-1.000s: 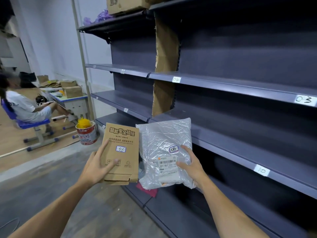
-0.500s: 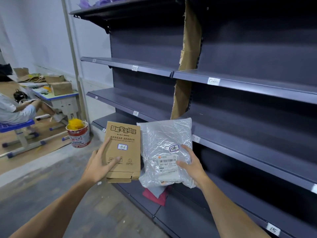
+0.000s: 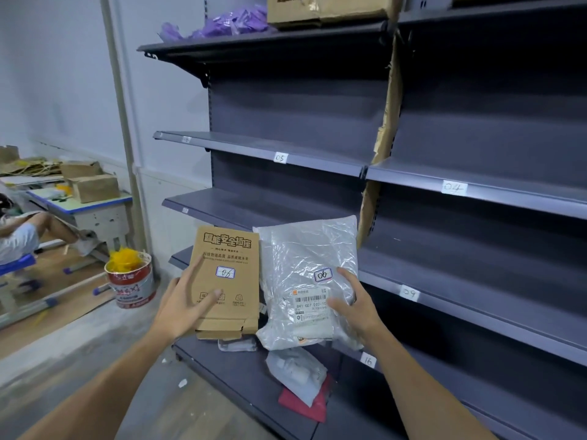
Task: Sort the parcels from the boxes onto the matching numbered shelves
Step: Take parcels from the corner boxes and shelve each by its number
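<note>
The left hand (image 3: 187, 308) grips a flat brown cardboard parcel (image 3: 227, 249) at its lower left corner: thumb across the printed front, forefinger up the left edge, the other fingers hidden behind. The right hand (image 3: 357, 308) grips a crinkled grey plastic mailer (image 3: 301, 249) at its lower right part, thumb pressed on the shipping label and forefinger along the right edge. Both parcels are held upright, side by side and just about touching, each with a handwritten tag reading 06. They hang in the air in front of the dark shelving unit (image 3: 286, 106) and rest on no shelf.

Along the shelves' front edges are paper tags — 05 tag (image 3: 280, 157), 04 tag (image 3: 455, 187), 09 tag (image 3: 408, 293) and 16 tag (image 3: 367, 361). On the bottom shelf, below the held parcels, a grey bag (image 3: 295, 369) lies over a red packet (image 3: 306, 406). A paint bucket (image 3: 131, 282) stands on the floor near the unit's left end.
</note>
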